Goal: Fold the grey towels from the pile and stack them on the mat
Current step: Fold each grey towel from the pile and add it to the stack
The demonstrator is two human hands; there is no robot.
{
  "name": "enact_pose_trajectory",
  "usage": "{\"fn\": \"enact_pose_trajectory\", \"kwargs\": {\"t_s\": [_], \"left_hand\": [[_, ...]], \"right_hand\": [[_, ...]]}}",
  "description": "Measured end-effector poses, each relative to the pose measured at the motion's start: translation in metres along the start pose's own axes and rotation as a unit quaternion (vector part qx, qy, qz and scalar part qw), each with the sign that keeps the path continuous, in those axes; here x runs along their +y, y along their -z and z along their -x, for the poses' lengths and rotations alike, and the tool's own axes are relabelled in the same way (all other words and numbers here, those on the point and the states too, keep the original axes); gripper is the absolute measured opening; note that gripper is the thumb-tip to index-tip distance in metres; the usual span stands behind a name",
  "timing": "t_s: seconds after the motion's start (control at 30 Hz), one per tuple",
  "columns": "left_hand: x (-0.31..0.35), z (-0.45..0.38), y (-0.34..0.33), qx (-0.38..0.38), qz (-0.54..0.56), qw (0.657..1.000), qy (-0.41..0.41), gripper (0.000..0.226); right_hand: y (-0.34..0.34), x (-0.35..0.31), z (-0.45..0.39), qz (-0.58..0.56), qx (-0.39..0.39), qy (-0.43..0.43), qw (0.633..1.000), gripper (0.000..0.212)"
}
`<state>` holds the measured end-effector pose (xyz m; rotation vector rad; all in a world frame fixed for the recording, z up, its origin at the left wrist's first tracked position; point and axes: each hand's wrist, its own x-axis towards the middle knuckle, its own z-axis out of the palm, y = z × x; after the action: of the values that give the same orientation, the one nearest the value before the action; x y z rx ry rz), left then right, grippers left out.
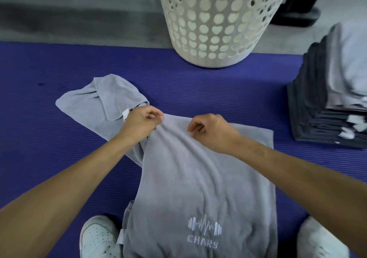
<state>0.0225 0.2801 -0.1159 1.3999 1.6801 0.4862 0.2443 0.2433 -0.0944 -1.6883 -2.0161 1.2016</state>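
Observation:
A grey towel with a white barbell logo lies on the purple mat, its far left part twisted and bunched toward the upper left. My left hand pinches the towel's far edge at the twist. My right hand pinches the same far edge a little to the right, fingers curled on the cloth. A stack of folded grey towels stands on the mat at the right edge.
A white perforated laundry basket stands at the mat's far edge, just beyond the towel. White shoes show at the bottom left and bottom right. Grey floor lies beyond the mat.

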Motion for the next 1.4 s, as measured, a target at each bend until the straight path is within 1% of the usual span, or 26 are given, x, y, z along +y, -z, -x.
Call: {"fn": "enact_pose_trajectory", "kwargs": {"t_s": [0.1, 0.17, 0.2, 0.27, 0.3, 0.37, 0.43, 0.5, 0.6, 0.73, 0.87, 0.93, 1.03, 1.17, 1.23, 1.33, 1.4], "left_hand": [[0.038, 0.034, 0.003, -0.1, -0.062, 0.993, -0.02, 0.005], [0.065, 0.057, 0.003, -0.158, -0.126, 0.978, -0.045, 0.005], [0.079, 0.07, 0.002, -0.183, -0.148, 0.971, -0.05, 0.007], [0.109, 0.096, -0.002, -0.216, -0.18, 0.958, -0.063, 0.01], [0.122, 0.111, -0.005, -0.22, -0.195, 0.953, -0.073, 0.012], [0.144, 0.142, -0.013, -0.214, -0.203, 0.951, -0.093, 0.014], [0.152, 0.171, -0.026, -0.203, -0.172, 0.958, -0.106, 0.011], [0.145, 0.199, -0.044, -0.195, -0.132, 0.964, -0.123, 0.008], [0.112, 0.237, -0.072, -0.189, -0.07, 0.971, -0.132, 0.008], [0.063, 0.283, -0.106, -0.175, 0.002, 0.98, -0.094, 0.013], [0.016, 0.317, -0.131, -0.168, 0.046, 0.984, -0.026, 0.009], [-0.006, 0.329, -0.139, -0.16, 0.045, 0.986, 0.001, 0.011], [-0.03, 0.341, -0.146, -0.181, 0.02, 0.983, 0.026, 0.009], [-0.045, 0.346, -0.149, -0.175, 0.024, 0.983, 0.05, 0.016], [-0.048, 0.349, -0.15, -0.168, 0.036, 0.983, 0.065, 0.018], [-0.049, 0.352, -0.151, -0.164, 0.03, 0.983, 0.074, 0.018], [-0.048, 0.353, -0.153, -0.166, 0.02, 0.983, 0.073, 0.016]], "right_hand": [[0.028, -0.019, 0.042, 0.078, -0.035, -0.004, 0.996, 0.016], [0.045, -0.028, 0.073, 0.127, -0.052, -0.026, 0.99, 0.016], [0.051, -0.031, 0.089, 0.146, -0.054, -0.039, 0.987, 0.017], [0.06, -0.034, 0.123, 0.162, -0.034, -0.064, 0.984, 0.019], [0.061, -0.034, 0.14, 0.153, -0.016, -0.072, 0.986, 0.018], [0.058, -0.031, 0.176, 0.099, 0.026, -0.091, 0.991, 0.015], [0.051, -0.025, 0.215, 0.032, 0.063, -0.122, 0.99, 0.011], [0.038, -0.014, 0.254, -0.022, 0.088, -0.156, 0.984, 0.006], [0.01, 0.01, 0.304, -0.091, 0.108, -0.207, 0.968, 0.004], [-0.038, 0.046, 0.349, -0.151, 0.127, -0.265, 0.944, 0.022], [-0.092, 0.071, 0.373, -0.206, 0.139, -0.337, 0.908, 0.02], [-0.117, 0.079, 0.378, -0.228, 0.141, -0.373, 0.889, 0.017], [-0.142, 0.087, 0.378, -0.216, 0.133, -0.41, 0.876, 0.013], [-0.166, 0.094, 0.368, -0.227, 0.148, -0.448, 0.852, 0.019], [-0.176, 0.096, 0.363, -0.236, 0.159, -0.459, 0.841, 0.018], [-0.178, 0.1, 0.361, -0.28, 0.177, -0.473, 0.817, 0.015], [-0.175, 0.106, 0.363, -0.328, 0.165, -0.47, 0.803, 0.018]]}}
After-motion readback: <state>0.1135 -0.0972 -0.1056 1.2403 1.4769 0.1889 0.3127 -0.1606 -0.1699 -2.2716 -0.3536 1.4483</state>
